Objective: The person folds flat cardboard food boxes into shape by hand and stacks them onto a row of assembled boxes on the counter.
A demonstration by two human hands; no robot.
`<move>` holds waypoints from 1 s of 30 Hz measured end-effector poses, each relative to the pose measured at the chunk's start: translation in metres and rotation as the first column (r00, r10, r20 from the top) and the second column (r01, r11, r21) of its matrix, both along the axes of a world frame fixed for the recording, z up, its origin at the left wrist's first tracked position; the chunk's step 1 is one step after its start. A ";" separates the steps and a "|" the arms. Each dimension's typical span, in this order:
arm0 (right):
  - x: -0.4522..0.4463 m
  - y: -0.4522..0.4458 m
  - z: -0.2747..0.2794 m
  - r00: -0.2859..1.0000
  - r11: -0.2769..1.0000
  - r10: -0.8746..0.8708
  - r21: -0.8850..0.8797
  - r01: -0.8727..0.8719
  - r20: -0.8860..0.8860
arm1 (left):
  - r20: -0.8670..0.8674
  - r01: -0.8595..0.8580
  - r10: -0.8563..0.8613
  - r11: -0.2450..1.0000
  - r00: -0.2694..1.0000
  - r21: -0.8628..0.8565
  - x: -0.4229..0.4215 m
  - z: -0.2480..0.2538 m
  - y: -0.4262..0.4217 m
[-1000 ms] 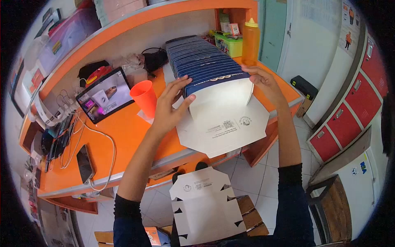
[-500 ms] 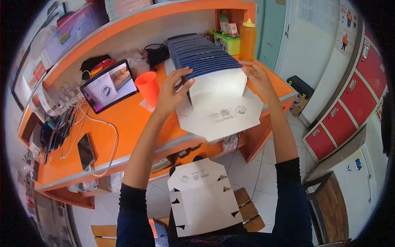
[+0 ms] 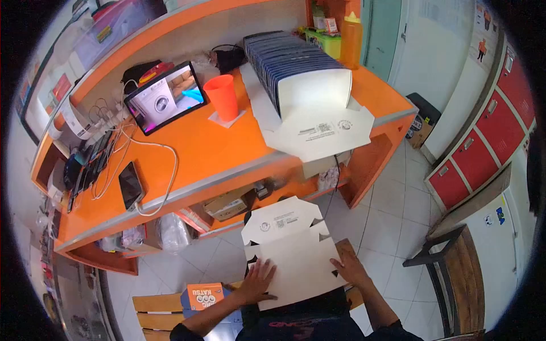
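Observation:
A flat, unfolded white cardboard box blank [image 3: 293, 250] lies across my lap, with notched sides and a printed logo on its far flap. My left hand [image 3: 259, 282] rests on its left part, fingers spread flat. At the blank's right edge is my right hand [image 3: 349, 269], fingers stretched out and touching the board. On the orange table ahead stands a long row of nested folded boxes [image 3: 296, 62], dark blue on their edges. The nearest of these shows its white inside, and its printed white flap [image 3: 318, 133] juts over the table's front edge.
On the orange table [image 3: 210, 150] are a tablet [image 3: 166, 98], an orange cup [image 3: 222, 98], a phone [image 3: 131, 184] with a white cable and a yellow squeeze bottle [image 3: 351, 42]. A printed box [image 3: 205, 296] sits lower left. A wooden chair [image 3: 455, 284] and red lockers [image 3: 475, 153] stand right.
Both hands have left the row of folded boxes and come down onto the blank on my lap. The camera view has shifted slightly, and the tablet's picture differs.

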State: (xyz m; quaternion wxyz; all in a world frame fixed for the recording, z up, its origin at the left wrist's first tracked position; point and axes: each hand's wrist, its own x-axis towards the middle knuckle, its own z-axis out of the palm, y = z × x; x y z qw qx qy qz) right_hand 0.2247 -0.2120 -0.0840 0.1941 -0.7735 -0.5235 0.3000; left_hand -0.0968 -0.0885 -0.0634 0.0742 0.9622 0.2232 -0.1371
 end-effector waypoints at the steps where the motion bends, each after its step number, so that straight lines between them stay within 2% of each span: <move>1: -0.009 -0.005 0.003 1.000 1.000 -0.002 -0.014 0.002 0.004 | 0.058 -0.013 0.013 1.000 0.998 0.013 -0.002 -0.005 -0.005; 3: -0.042 -0.011 0.011 0.986 0.988 -0.155 -0.005 0.155 -0.055 | 0.175 -0.047 0.041 0.998 0.984 0.033 -0.004 -0.020 -0.016; 4: -0.050 -0.011 0.016 0.985 0.985 -0.171 0.039 0.170 0.013 | 0.135 -0.061 0.054 0.997 0.989 0.051 0.000 -0.017 -0.016; 7: -0.058 -0.014 0.028 0.896 0.954 -0.151 0.300 0.020 0.417 | 0.093 -0.073 0.069 0.996 0.993 0.042 0.005 -0.020 -0.016; 8: -0.058 -0.013 0.039 0.935 0.978 -0.113 0.205 0.044 0.335 | 0.164 -0.081 0.069 0.995 0.984 0.064 0.007 -0.014 -0.018; 10: -0.055 -0.007 0.074 0.987 0.997 -0.071 -0.010 0.074 0.142 | 0.234 -0.117 0.191 0.948 0.953 -0.297 0.019 -0.008 -0.010; 12: -0.049 -0.007 0.083 0.986 0.996 -0.059 0.060 0.069 -0.156 | 0.309 -0.115 0.343 0.812 0.887 -0.572 0.041 0.005 -0.007; 13: -0.047 -0.007 0.087 0.953 0.992 -0.045 0.100 0.078 -0.300 | 0.320 -0.091 0.478 0.656 0.818 -0.749 0.052 0.008 -0.009; 15: -0.050 -0.007 0.106 0.901 0.973 0.170 0.216 -0.087 -0.400 | 0.224 0.035 0.727 0.266 0.649 -0.963 0.070 0.013 -0.014; 17: -0.059 -0.010 0.126 0.833 0.938 0.320 0.276 -0.211 -0.451 | 0.131 0.182 0.885 0.054 0.447 -0.982 0.082 0.042 -0.025; 18: -0.065 -0.012 0.135 0.809 0.925 0.366 0.274 -0.263 -0.460 | 0.075 0.080 0.894 0.044 0.443 -0.996 0.084 0.072 -0.024; 19: -0.066 -0.012 0.140 0.781 0.908 0.413 0.274 -0.316 -0.468 | 0.120 0.042 0.877 0.114 0.465 -0.993 0.085 0.083 -0.022; 20: -0.062 -0.008 0.135 0.631 0.820 0.570 0.423 -0.387 -0.527 | 0.052 0.099 0.914 0.013 0.403 -0.995 0.078 0.078 -0.023; 22: -0.073 -0.013 0.136 0.443 0.825 0.554 0.536 -0.177 -0.705 | -0.145 0.227 0.956 -0.205 0.257 -0.952 0.061 0.085 -0.022; 23: -0.081 -0.011 0.134 0.493 0.784 0.594 0.594 -0.180 -0.635 | -0.202 0.315 0.967 -0.242 0.155 -0.918 0.054 0.090 -0.022; 25: -0.097 -0.007 0.132 0.597 0.693 0.643 0.696 -0.186 -0.480 | -0.212 0.463 0.977 -0.199 0.024 -0.863 0.041 0.097 -0.027; 27: -0.114 -0.005 0.113 0.782 0.477 0.624 0.791 -0.384 0.004 | -0.177 0.514 0.984 -0.143 -0.018 -0.846 0.036 0.111 -0.040; 28: -0.115 -0.002 0.123 0.815 0.439 0.558 0.778 -0.449 0.155 | -0.159 0.539 0.987 -0.114 -0.038 -0.835 0.035 0.118 -0.046; 30: -0.118 0.004 0.140 0.822 0.440 0.522 0.753 -0.489 0.228 | -0.114 0.572 0.989 -0.043 -0.090 -0.819 0.031 0.127 -0.061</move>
